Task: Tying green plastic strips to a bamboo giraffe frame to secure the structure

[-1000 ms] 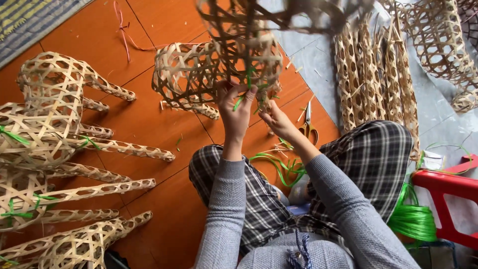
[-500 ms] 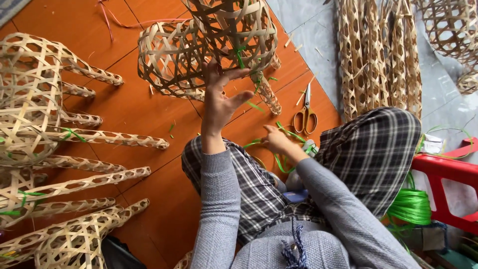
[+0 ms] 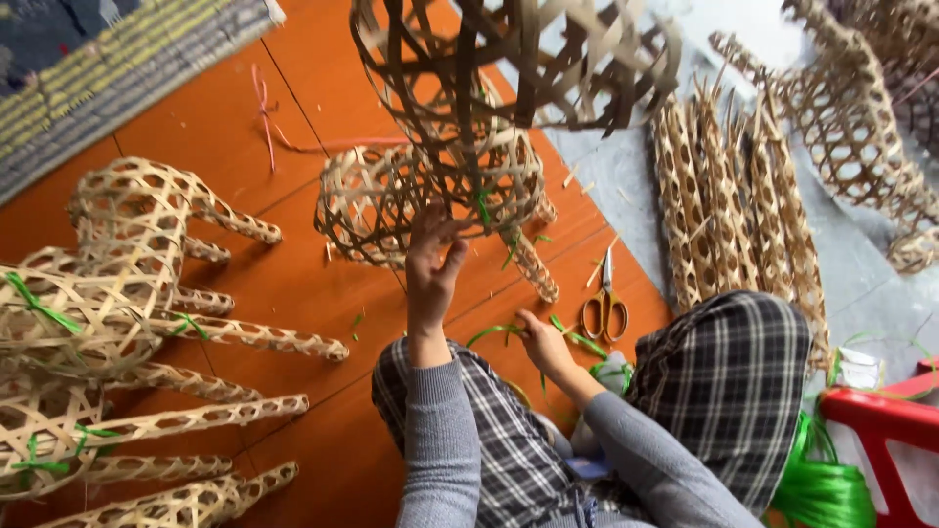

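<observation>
My left hand (image 3: 431, 269) is raised and grips the lower edge of a woven bamboo frame (image 3: 460, 147) that is bound with a green tie (image 3: 482, 205). The frame reaches up close to the camera and hides part of the floor behind it. My right hand (image 3: 544, 344) is down on the orange floor between my knees, fingers on loose green plastic strips (image 3: 572, 337). Orange-handled scissors (image 3: 606, 308) lie just right of that hand.
Finished woven bamboo animal shapes (image 3: 117, 293) are stacked at the left. A row of woven bamboo tubes (image 3: 729, 196) lies at the right, with more weave (image 3: 861, 137) beyond. A green strip roll (image 3: 822, 484) and a red stool (image 3: 885, 420) sit at lower right. A striped mat (image 3: 108, 68) lies top left.
My right hand left the frame and dropped to the green strips on the floor. My left hand kept hold of the frame, which now hangs closer to the camera.
</observation>
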